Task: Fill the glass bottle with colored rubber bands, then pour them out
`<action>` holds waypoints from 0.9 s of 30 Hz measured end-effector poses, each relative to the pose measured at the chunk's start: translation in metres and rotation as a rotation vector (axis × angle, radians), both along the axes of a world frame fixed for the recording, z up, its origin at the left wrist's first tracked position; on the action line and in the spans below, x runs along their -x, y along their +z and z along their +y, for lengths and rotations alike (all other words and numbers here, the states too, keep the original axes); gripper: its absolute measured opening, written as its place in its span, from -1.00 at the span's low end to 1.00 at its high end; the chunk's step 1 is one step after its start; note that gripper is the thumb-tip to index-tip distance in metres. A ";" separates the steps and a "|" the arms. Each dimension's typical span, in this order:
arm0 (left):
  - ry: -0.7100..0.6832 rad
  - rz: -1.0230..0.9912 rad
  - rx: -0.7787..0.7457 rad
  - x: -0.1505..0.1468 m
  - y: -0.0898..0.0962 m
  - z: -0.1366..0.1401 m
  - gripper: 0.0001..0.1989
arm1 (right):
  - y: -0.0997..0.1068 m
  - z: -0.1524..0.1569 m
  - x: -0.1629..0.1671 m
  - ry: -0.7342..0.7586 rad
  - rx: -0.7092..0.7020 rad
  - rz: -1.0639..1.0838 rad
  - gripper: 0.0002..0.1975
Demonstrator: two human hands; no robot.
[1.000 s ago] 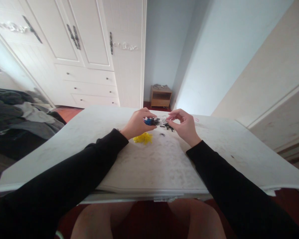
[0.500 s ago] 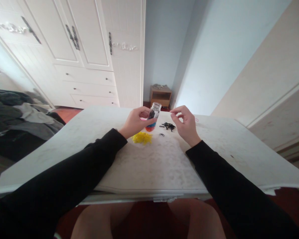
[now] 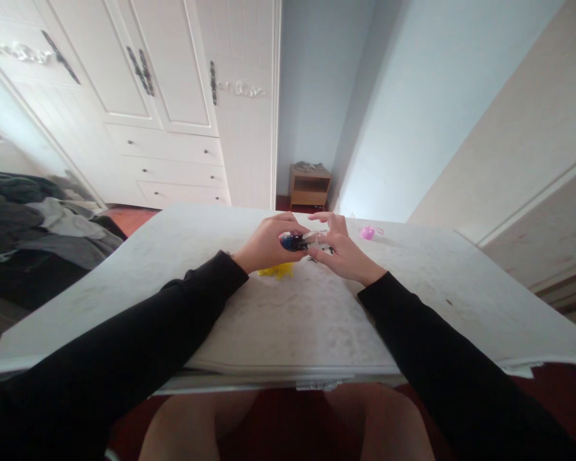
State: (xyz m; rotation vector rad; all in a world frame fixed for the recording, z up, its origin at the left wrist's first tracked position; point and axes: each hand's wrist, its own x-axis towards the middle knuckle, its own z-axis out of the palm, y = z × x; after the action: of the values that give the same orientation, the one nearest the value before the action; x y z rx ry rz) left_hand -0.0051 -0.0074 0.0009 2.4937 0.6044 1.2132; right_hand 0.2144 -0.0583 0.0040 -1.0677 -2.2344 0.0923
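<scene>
My left hand (image 3: 274, 240) is wrapped round a small clear jar (image 3: 295, 242), now tipped onto its side with its mouth to the right. Dark and blue bits show inside it. My right hand (image 3: 338, 251) is closed about the jar's mouth end, thumb below and fingers above; whether a small piece is also pinched there I cannot make out. Beneath my left hand lies a heap of yellow bands (image 3: 276, 271). The black bands on the tabletop are mostly hidden behind my right hand.
The white table (image 3: 288, 326) carries a pink round item with a loop (image 3: 367, 233) to the right of my right hand. Beyond it stand a white wardrobe (image 3: 173, 102) and a small wooden cabinet (image 3: 310, 186). Clothes (image 3: 24, 218) are heaped at the left.
The jar has gone from nearly upright to lying sideways in my left hand. My right hand has moved left and down onto its mouth, uncovering the pink item.
</scene>
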 end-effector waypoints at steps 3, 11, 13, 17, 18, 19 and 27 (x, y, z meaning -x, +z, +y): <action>-0.006 -0.002 -0.006 0.000 0.000 -0.001 -0.78 | 0.001 -0.001 0.001 -0.009 -0.039 0.002 -0.82; 0.019 -0.063 0.002 0.001 -0.001 0.003 -0.73 | 0.008 -0.004 -0.001 -0.070 -0.127 0.238 -0.83; 0.013 -0.049 -0.004 0.001 -0.001 0.002 -0.76 | 0.006 -0.003 -0.001 -0.040 -0.081 0.199 -0.79; -0.002 -0.015 -0.026 0.001 0.000 0.000 -0.83 | 0.003 -0.002 0.002 -0.009 0.016 0.100 -0.77; 0.000 -0.014 -0.026 0.001 0.001 0.000 -0.83 | 0.003 -0.002 0.003 -0.012 0.014 0.103 -0.77; 0.006 -0.019 -0.025 0.001 0.001 0.000 -0.82 | 0.003 -0.002 0.003 -0.020 -0.006 0.127 -0.77; 0.115 -0.129 -0.008 0.002 -0.001 0.007 -0.77 | 0.003 0.005 -0.004 -0.175 -0.142 0.311 -0.90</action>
State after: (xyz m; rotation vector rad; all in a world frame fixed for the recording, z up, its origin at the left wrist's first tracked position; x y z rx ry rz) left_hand -0.0068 -0.0004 -0.0001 2.3929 0.7178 1.4085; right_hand 0.2185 -0.0532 0.0072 -1.0855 -1.8362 0.0224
